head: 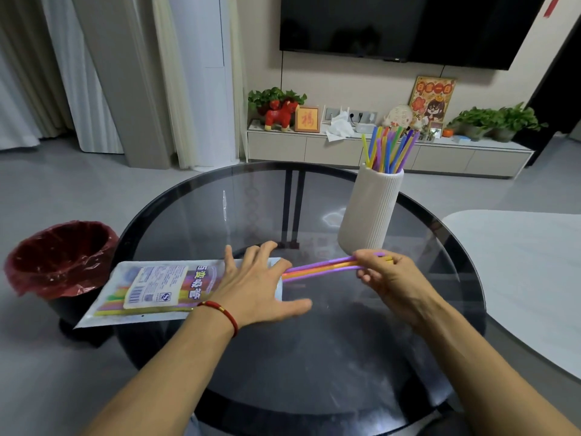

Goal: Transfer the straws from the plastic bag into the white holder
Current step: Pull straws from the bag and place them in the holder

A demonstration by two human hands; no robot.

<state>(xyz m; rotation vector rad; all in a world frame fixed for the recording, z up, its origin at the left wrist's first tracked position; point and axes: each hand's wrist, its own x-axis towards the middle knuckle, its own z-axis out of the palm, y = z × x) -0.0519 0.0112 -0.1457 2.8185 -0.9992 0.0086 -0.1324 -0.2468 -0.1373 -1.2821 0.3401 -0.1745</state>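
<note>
A few purple and orange plastic straws [323, 268], lying crosswise and half out of the clear printed plastic bag [151, 291], are pinched by the right hand [386, 275], nearer the white ribbed holder [367, 212] toward the surface's far edge, while the bag is pinned under the flat, spread left hand [254, 284].

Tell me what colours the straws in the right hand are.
Purple and orange straws, with a yellow tip showing past the right hand; seen in the head view.
</note>
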